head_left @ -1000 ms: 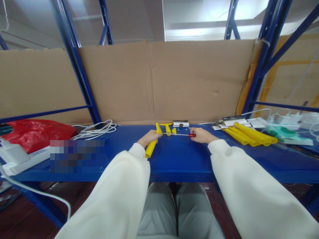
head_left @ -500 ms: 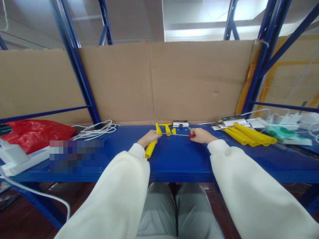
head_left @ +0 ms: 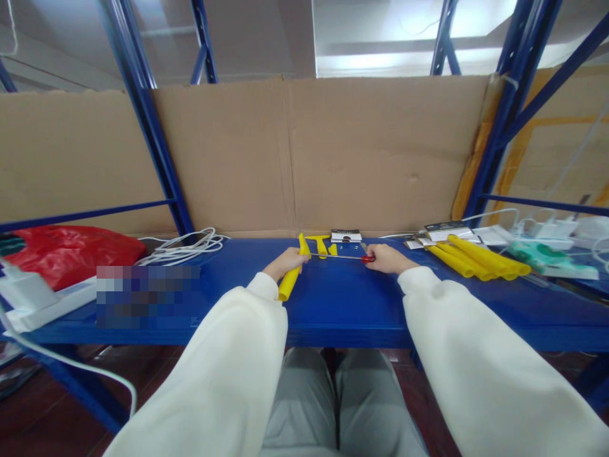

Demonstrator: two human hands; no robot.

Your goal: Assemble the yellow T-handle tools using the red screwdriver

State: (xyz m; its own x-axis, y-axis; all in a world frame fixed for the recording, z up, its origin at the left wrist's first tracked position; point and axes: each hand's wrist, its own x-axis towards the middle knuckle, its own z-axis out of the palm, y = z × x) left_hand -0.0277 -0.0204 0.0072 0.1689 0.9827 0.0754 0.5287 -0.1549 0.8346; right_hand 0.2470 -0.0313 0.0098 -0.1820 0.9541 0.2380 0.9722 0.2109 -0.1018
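My left hand (head_left: 289, 261) is closed round a yellow plastic tube (head_left: 288, 287), which slants with its upper end away from me. In my right hand (head_left: 382, 258) is the red handle of a screwdriver (head_left: 343, 257). The long metal shaft runs left, level above the table, and its tip meets the tube beside my left fingers; the exact contact point is too small to make out. Just behind the shaft lie a yellow T-shaped piece (head_left: 322, 245) and a small yellow piece (head_left: 333, 250). A black-and-white packet (head_left: 346, 236) rests behind them, with tiny bits near it.
On the right of the blue table (head_left: 349, 298) lie several yellow tubes (head_left: 476, 257), packets and a green-and-white item (head_left: 542, 255). To the left are a white cable coil (head_left: 188, 247), a red bag (head_left: 76, 254) and a power strip (head_left: 57, 304). A cardboard wall (head_left: 371, 158) stands behind.
Both hands keep their hold on the tube and the screwdriver in nearly the same place. The whole view has shifted very slightly.
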